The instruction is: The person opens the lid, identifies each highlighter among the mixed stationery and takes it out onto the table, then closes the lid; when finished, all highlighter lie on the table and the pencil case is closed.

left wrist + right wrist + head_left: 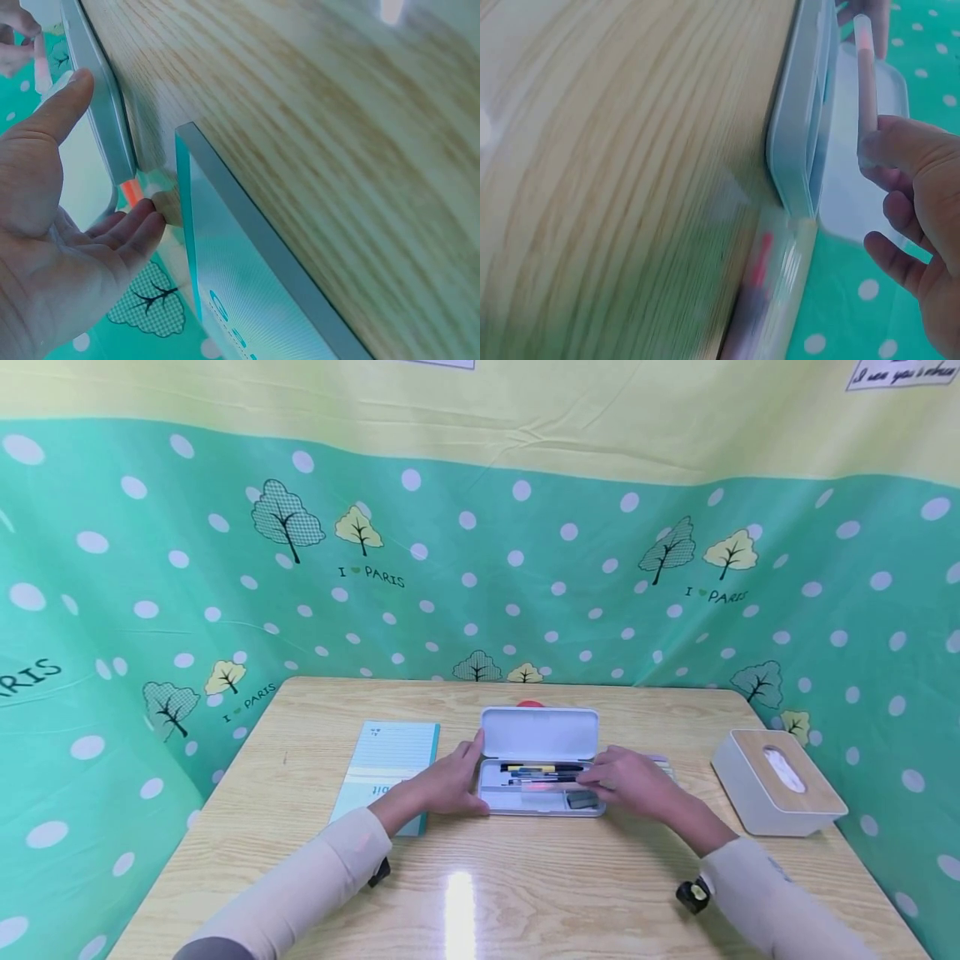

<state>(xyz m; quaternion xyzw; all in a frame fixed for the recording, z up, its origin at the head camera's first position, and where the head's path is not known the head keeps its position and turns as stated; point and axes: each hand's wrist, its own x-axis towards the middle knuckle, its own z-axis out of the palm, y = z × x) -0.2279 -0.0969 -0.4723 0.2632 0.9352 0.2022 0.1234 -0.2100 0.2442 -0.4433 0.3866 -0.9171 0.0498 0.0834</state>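
An open white pencil case (pixel 492 800) stands on the table with its lid (pixel 540 733) raised at the back. Several pens (pixel 542 769) lie in its rear part, and a grey eraser (pixel 582 800) sits at its front right. My right hand (pixel 630 779) pinches one end of a pale pink marker (pixel 866 82) between thumb and fingers, holding it over the case. At the case's left end, my left hand (pixel 450 779) touches it, the thumb (pixel 67 109) lying along the edge and the other fingers loosely extended by the lid.
To the left lies a light blue notebook (pixel 390 752), partly behind the left forearm. A tissue box (pixel 780 783) with a wooden top stands at the right. A red object (pixel 530 703) shows behind the lid. Something pale, partly hidden, lies beyond the right hand.
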